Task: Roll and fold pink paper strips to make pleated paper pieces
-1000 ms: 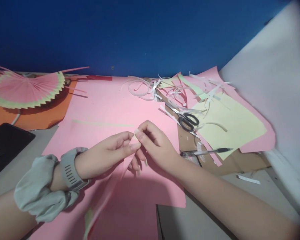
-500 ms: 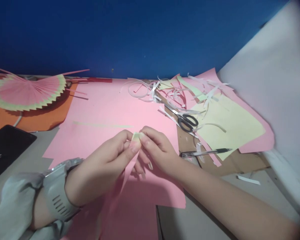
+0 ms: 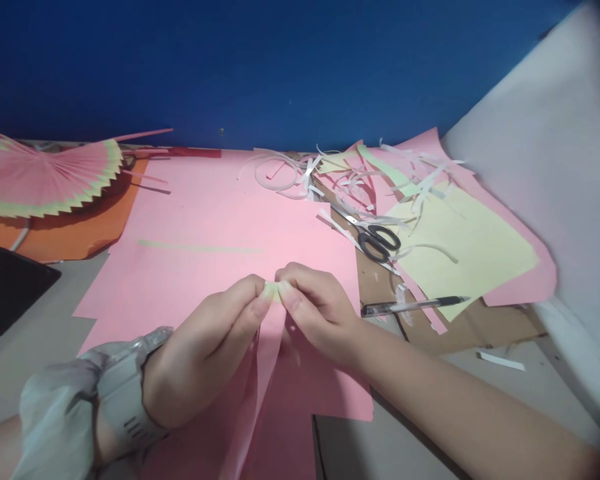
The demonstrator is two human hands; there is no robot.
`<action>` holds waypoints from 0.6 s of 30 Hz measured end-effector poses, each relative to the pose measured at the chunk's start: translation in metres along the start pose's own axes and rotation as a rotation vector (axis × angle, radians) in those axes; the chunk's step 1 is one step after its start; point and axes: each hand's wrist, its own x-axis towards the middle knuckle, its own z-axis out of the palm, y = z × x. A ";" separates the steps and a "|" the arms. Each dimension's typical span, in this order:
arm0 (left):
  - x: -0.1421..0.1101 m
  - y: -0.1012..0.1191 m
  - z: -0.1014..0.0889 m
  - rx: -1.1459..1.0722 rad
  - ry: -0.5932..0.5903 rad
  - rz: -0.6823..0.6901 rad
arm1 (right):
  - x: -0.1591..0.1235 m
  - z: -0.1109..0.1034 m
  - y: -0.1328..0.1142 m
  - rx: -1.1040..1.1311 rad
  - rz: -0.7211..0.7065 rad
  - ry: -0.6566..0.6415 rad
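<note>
Between my two hands is a narrow folded pink paper strip [image 3: 267, 353] with a pale green end, hanging down toward me. My left hand [image 3: 220, 327] pinches the green end from the left, its thumb on top. From the right, my right hand [image 3: 317, 310] pinches the same end, thumb and curled forefinger pressed together. The thumbs nearly meet, and the other fingers are mostly hidden. Beneath both hands lie large pink paper sheets [image 3: 195, 200], with a thin light green line [image 3: 200, 247] across the top one.
A pleated pink and green paper fan [image 3: 55, 177] rests on orange paper [image 3: 95, 233] at far left, above a black phone-like slab [image 3: 10, 293]. To the right are black-handled scissors [image 3: 377, 240], a pen [image 3: 415, 305], yellow paper [image 3: 460, 247] and tangled paper scraps [image 3: 350, 187].
Both hands have moved slightly down with the strip's end. My right fingers, earlier extended below the strip, have curled in. More of the strip's pink length now shows.
</note>
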 end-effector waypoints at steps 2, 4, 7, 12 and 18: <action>-0.002 -0.003 0.001 0.070 -0.040 0.020 | 0.002 -0.001 -0.001 -0.167 -0.063 0.047; -0.003 -0.003 0.002 0.148 -0.039 0.024 | 0.004 -0.002 -0.001 -0.316 -0.132 0.087; -0.003 -0.002 0.004 0.201 0.009 0.016 | 0.006 -0.003 -0.001 -0.402 -0.165 0.092; -0.001 -0.003 0.005 0.125 0.006 0.037 | 0.007 -0.003 -0.001 -0.418 -0.149 0.094; -0.002 0.002 0.007 0.054 0.064 0.097 | 0.007 -0.003 0.001 -0.351 -0.118 0.083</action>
